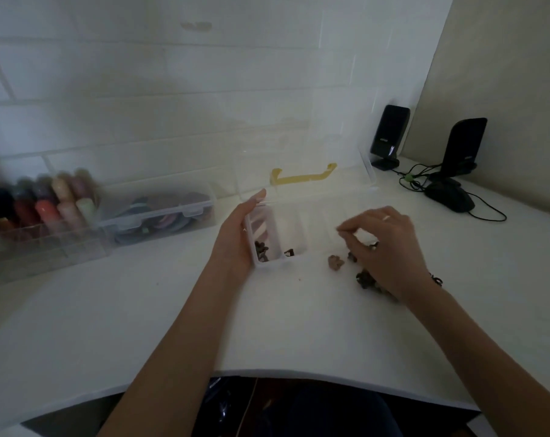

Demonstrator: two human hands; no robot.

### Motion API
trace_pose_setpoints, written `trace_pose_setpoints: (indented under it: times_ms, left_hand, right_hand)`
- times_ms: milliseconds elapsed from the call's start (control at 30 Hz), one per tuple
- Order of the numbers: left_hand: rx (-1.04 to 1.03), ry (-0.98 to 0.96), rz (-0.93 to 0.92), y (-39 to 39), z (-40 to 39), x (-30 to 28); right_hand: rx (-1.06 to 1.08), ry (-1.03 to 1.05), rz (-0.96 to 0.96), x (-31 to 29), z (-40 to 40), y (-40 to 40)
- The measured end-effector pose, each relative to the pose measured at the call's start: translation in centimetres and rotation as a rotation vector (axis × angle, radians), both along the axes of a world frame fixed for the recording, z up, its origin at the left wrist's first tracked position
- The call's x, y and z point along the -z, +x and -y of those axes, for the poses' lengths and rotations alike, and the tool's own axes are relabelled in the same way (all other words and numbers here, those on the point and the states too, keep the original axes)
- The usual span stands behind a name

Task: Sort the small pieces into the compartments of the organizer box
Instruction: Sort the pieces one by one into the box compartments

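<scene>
A clear organizer box point(294, 228) with a yellow handle lies open on the white table, its lid raised at the back. My left hand point(239, 234) grips the box's left end. The leftmost compartment holds a few dark small pieces point(261, 249); the one beside it holds another dark piece point(288, 253). My right hand point(385, 247) hovers palm down over the box's right part, fingertips pinched; whether they hold a piece is hidden. A pinkish piece point(336, 262) and a pile of dark pieces point(366, 280) lie on the table by that hand.
At the left stand a clear rack of coloured bottles point(43, 212) and a closed clear case of round items point(163, 216). Two black speakers point(390, 137) point(464, 148) and a black mouse point(450, 197) with cables sit at the back right. The table's front edge curves near me.
</scene>
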State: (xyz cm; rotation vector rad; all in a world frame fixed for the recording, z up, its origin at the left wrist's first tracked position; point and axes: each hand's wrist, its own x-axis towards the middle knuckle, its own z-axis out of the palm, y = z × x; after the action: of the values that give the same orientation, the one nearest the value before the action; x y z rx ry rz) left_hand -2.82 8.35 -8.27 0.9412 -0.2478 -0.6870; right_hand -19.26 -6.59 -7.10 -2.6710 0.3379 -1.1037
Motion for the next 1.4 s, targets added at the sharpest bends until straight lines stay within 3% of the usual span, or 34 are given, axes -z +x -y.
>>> trace_pose_setpoints:
  times_ms: [167,333,533,700,967,1167,1333,1400]
  left_hand:
    - [-0.022,0.019,0.001,0.1,0.1,-0.1]
    - [-0.045,-0.014,0.008,0.0,0.3,-0.1]
    - [-0.064,-0.015,-0.007,0.1,0.2,-0.3]
    - [-0.072,-0.026,-0.007,0.1,0.2,-0.2]
    - [-0.045,-0.040,-0.005,-0.2,0.2,-0.3]
    - [-0.033,-0.050,-0.001,-0.1,0.4,0.0]
    - [-0.031,-0.032,0.024,0.4,0.4,0.4]
    - [-0.042,-0.035,0.024,0.7,0.5,0.6]
  right_hand:
    - [0.148,-0.014,-0.127,2.3,-0.4,-2.3]
    - [0.223,-0.098,-0.065,2.5,-1.3,-1.6]
    - [0.157,-0.287,-0.217,4.2,-1.4,-0.8]
    - [0.135,-0.274,-0.197,4.4,-1.6,-0.2]
    - [-0.044,-0.111,0.045,3.4,-2.8,-1.2]
    - [-0.148,0.287,0.074,3.1,-3.1,-0.9]
    - [-0.202,0.215,0.230,1.3,-4.2,1.5]
    - [-0.263,0.275,0.266,0.3,-5.3,2.9]
